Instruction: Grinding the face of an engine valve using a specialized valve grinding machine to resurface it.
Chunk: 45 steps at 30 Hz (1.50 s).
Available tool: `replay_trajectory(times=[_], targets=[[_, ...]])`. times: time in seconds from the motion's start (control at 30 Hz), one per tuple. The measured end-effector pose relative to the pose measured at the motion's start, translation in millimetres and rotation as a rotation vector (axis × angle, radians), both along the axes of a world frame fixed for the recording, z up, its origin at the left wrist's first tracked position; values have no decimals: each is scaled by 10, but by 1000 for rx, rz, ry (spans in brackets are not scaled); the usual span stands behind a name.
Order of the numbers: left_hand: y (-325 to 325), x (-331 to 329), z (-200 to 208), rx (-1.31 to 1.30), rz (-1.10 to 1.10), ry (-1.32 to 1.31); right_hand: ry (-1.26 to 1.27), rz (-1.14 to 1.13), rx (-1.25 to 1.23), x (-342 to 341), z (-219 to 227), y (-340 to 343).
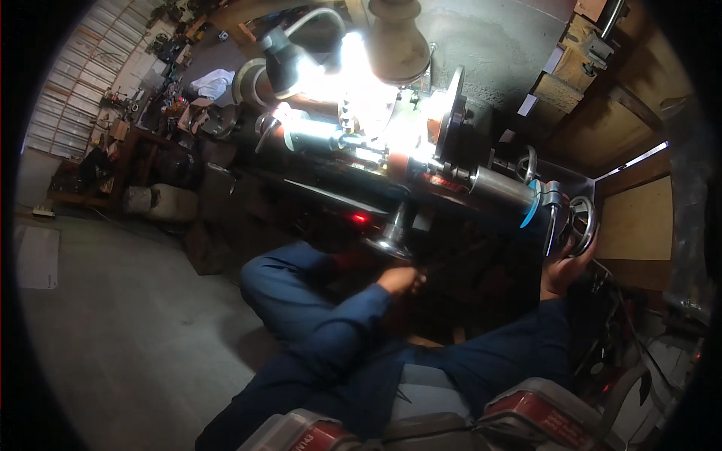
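On the right, my right hand [565, 272] is wrapped round the rim of a metal handwheel [583, 225] at the end of the machine. My left hand [402, 280] is low in the middle, its fingers curled, just below a shiny metal handwheel [389, 246] on a short shaft. Whatever those fingers hold is hidden. Above both hands runs the machine, with a steel cylinder [502, 189] and blue ring [532, 204] towards the right. A bright metal spindle housing [312, 136] sits on its left. The work area between them is washed out by glare.
A black lamp [284, 66] and a beige rounded housing [398, 45] hang over the machine. Wooden cabinetry [639, 218] stands right, and a cluttered bench [162, 120] left. A beige jug [174, 204] sits below it. Two grey-and-red cartridges [549, 417] fill the lower edge.
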<state>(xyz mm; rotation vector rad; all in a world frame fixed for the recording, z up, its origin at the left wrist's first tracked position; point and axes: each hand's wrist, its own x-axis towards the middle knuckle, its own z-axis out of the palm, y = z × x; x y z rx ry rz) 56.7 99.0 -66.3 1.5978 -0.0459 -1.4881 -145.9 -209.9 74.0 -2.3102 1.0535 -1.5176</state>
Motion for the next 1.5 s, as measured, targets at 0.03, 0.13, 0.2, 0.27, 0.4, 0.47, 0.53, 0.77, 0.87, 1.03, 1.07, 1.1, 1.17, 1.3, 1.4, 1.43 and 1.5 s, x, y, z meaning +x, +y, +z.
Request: replay_trajectory(times=[0.03,0.13,0.2,0.27,0.4,0.47,0.53,0.77,0.87,1.03,1.07,1.1,1.17,1.3,1.4,1.43,1.5], targets=[[8,14,267,-33,101,320,33,-15,9,5,63,32],[320,518,780,81,226,159,73,-4,118,11,280,132],[416,724,699,224,159,-281,84,-1,128,44,372,159],[340,690,414,300,-117,-832,80,-5,119,92,402,155],[-39,110,130,135,-121,-745,31,-37,77,147,337,129],[-59,-99,272,132,16,-111,61,-58,82,116,297,129],[90,11,431,62,-99,-242,91,-70,57,61,270,135],[756,602,-112,288,-549,-1266,187,-167,-32,-3,221,139],[468,334,-348,101,-288,-914,116,-195,-13,39,185,133],[29,8,347,-242,263,719,121,-250,-31,29,158,130],[7,27,560,-233,264,831,143,-246,-32,10,170,135],[11,67,752,-234,248,874,171,-239,-43,-3,177,134],[117,184,1041,-93,254,761,208,-227,-72,-34,205,133],[517,474,1065,-70,562,634,281,-238,-89,-70,255,135],[697,622,753,-162,745,524,292,-257,-114,-61,259,140],[725,627,661,-166,757,498,296,-260,-112,-62,264,144],[765,627,561,-175,759,462,306,-304,-108,-49,261,147]])
